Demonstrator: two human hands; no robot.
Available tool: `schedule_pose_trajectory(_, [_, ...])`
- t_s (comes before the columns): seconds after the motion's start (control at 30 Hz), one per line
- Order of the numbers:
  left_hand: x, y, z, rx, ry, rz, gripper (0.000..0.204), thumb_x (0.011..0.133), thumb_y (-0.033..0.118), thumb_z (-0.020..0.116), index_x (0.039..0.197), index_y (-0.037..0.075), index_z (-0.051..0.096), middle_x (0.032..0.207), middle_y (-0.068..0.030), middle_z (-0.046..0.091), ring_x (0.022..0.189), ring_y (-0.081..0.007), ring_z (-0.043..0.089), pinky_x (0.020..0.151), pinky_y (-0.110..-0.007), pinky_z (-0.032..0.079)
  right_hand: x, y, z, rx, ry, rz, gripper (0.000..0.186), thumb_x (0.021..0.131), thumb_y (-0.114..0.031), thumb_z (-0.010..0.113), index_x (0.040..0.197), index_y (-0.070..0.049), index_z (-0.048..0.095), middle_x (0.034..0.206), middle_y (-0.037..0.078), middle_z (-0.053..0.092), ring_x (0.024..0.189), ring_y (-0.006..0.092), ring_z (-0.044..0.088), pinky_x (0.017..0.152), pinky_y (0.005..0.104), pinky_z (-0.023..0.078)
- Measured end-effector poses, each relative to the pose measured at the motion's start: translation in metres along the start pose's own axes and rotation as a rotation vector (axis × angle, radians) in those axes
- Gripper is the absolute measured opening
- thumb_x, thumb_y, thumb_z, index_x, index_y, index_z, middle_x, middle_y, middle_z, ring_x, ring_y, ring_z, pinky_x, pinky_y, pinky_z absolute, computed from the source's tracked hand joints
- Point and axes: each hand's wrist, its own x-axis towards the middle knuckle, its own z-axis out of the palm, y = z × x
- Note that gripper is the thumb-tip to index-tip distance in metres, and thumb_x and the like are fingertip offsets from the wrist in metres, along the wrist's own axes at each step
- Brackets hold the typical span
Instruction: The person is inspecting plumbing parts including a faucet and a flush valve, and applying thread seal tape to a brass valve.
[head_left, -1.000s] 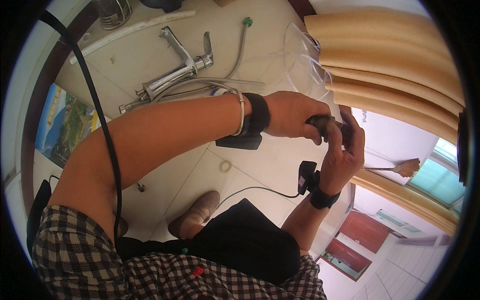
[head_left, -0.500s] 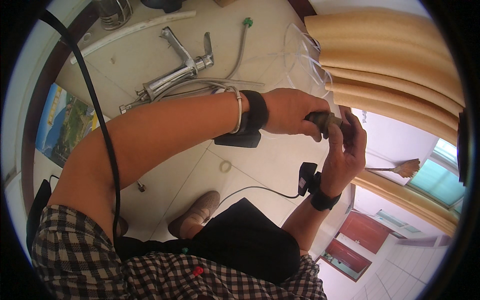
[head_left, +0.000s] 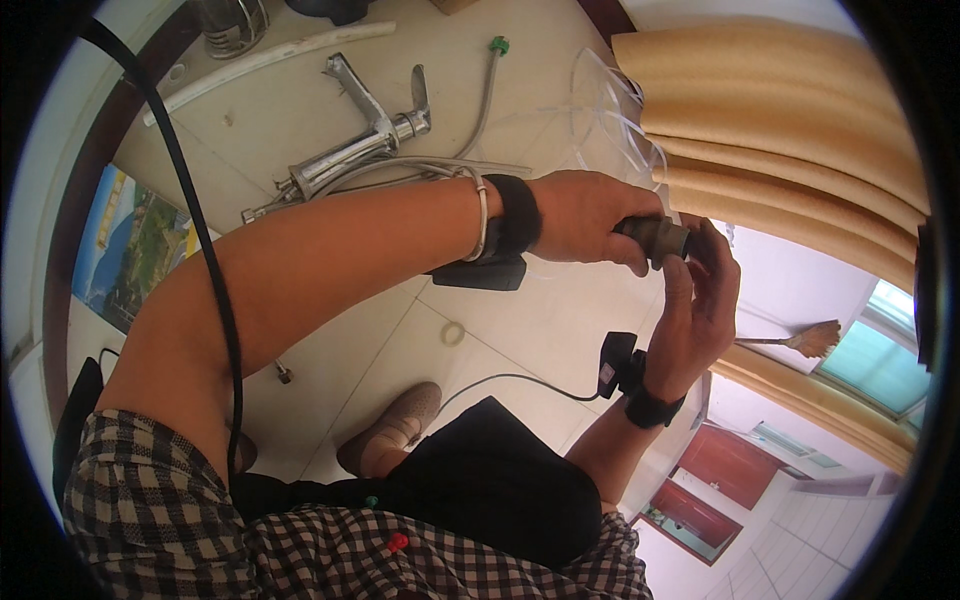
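Observation:
Out in front of me, to the right, both hands meet at a small dark, grimy cylindrical pipe fitting (head_left: 655, 238) with a wider collar. My left hand (head_left: 585, 220) is closed on its dark left end between thumb and fingers. At the other end, my right hand (head_left: 698, 305) has its thumb below and bent fingers around the rim. The fingers partly cover the fitting, so its full shape is hidden. Beyond my left forearm a chrome single-lever faucet (head_left: 345, 160) lies on the floor, with braided hoses (head_left: 420, 163) beside it.
A white pipe (head_left: 270, 62) and a thin hose with a green end (head_left: 490, 95) lie farther off. Clear tubing (head_left: 610, 110) curls near the tan curtain (head_left: 760, 100). A pale ring (head_left: 453, 333) is on the tiles (head_left: 400, 350). A picture sheet (head_left: 135, 245) lies at left.
My right fingers have shifted on the fitting and opened slightly, so more of its collar and right end shows. Both hands have moved slightly right. The floor items stay put.

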Motion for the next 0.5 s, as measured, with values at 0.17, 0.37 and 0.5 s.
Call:
schedule_pose_trajectory(0.17, [-0.0016,-0.0001,0.0031,-0.027,-0.053,-0.028,0.035,0.082,0.026,0.067,0.110,0.010,0.054,0.086,-0.0063,0.065,0.079,-0.0186,0.062,0.070,-0.032,0.048,-0.0007,-0.0017,-0.0003,-0.134,0.020,0.184,0.044,0.078,0.002,0.065,0.121,-0.002,0.054,0.118,0.014,0.058,0.101,0.0190,0.058,0.082,0.0322,0.049])
schedule_pose_trajectory(0.37, [0.0022,-0.0033,0.0046,-0.021,-0.026,0.011,0.036,0.082,0.026,0.067,0.111,0.010,0.054,0.087,-0.0066,0.065,0.079,-0.0194,0.063,0.071,-0.032,0.049,-0.0029,0.0011,0.0006,0.156,-0.040,-0.118,0.039,0.084,-0.003,0.062,0.122,0.000,0.053,0.119,0.015,0.057,0.110,0.0232,0.055,0.094,0.0343,0.043])
schedule_pose_trajectory(0.5, [-0.0012,0.0047,0.0022,-0.018,-0.066,-0.035,0.037,0.082,0.027,0.067,0.112,0.009,0.054,0.089,-0.0081,0.066,0.083,-0.0219,0.063,0.074,-0.033,0.049,-0.0005,-0.0018,0.0040,0.003,0.022,-0.042,0.038,0.079,0.001,0.066,0.116,0.001,0.057,0.108,0.013,0.061,0.094,0.0189,0.060,0.081,0.0294,0.048])
